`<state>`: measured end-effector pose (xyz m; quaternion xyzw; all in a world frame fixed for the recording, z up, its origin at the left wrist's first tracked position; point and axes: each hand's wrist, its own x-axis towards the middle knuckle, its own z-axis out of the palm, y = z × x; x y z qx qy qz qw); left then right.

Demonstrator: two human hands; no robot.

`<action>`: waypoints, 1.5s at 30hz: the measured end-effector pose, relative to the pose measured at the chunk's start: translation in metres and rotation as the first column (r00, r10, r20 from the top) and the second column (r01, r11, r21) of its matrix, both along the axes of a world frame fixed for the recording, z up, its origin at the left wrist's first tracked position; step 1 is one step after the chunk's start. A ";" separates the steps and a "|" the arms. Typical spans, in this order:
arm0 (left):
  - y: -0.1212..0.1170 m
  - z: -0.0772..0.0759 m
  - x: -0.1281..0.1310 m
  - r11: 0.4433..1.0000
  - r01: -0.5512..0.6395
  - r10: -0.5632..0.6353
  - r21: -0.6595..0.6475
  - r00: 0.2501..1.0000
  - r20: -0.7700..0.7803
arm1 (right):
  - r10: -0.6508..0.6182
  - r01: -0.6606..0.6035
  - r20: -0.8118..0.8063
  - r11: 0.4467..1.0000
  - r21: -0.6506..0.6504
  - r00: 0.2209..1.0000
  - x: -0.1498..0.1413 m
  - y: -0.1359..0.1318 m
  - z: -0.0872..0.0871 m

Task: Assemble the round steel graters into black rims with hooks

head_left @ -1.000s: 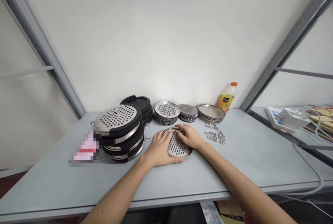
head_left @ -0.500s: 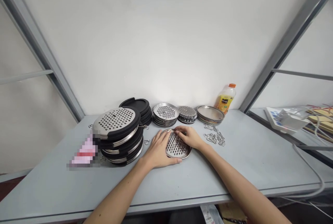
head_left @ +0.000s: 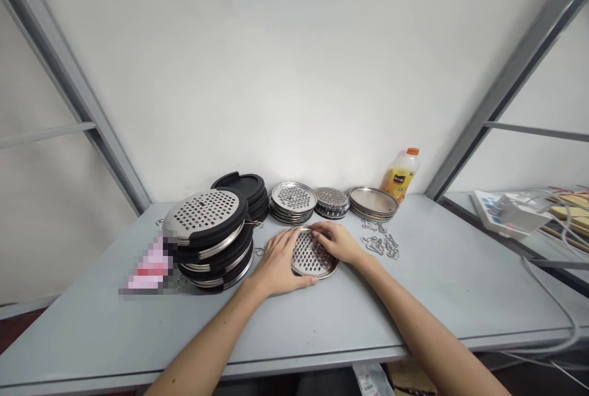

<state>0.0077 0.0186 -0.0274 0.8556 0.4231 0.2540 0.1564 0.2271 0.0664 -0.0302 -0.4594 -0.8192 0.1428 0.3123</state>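
Observation:
A round metal grater plate (head_left: 309,256) with rows of holes and a raised rim lies on the table before me. My left hand (head_left: 277,262) wraps its left side, the thumb along the near rim and the fingers at the far left. At the far right edge, my right hand (head_left: 339,242) has its fingers bent over the rim and thumb inward. Both hands cover part of the plate. Close behind it stand a stack of rimmed grater plates (head_left: 293,198) and a stack of smaller perforated discs (head_left: 331,199).
Left stands a tall stack of black-edged graters (head_left: 205,215), with black round bases (head_left: 248,186) behind. Shallow metal dishes (head_left: 373,199), loose metal clips (head_left: 380,244) and a juice bottle (head_left: 399,178) are at right. A power strip (head_left: 499,218) and cables lie far right.
My left hand has shifted slightly around the plate's left side, its fingers a little closer together. The right hand stays at the far right rim. The view has tilted slightly.

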 end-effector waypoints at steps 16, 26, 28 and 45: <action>0.001 0.002 0.004 0.999 -0.031 0.030 -0.016 0.997 -0.066 | -0.138 0.149 -0.086 0.980 0.131 0.987 0.007 0.002 0.004; 0.007 0.002 0.001 1.000 0.003 -0.003 -0.005 0.991 -0.133 | -0.086 0.083 -0.005 0.944 0.318 0.996 0.004 0.002 0.008; 0.003 0.004 -0.001 1.000 0.011 -0.012 -0.009 0.990 -0.144 | -0.036 0.015 0.063 0.952 0.307 0.997 0.000 0.001 0.009; -0.004 0.013 -0.018 0.990 0.095 -0.115 -0.100 0.969 -0.219 | -0.051 -0.029 0.238 0.946 0.324 0.970 -0.018 0.006 0.001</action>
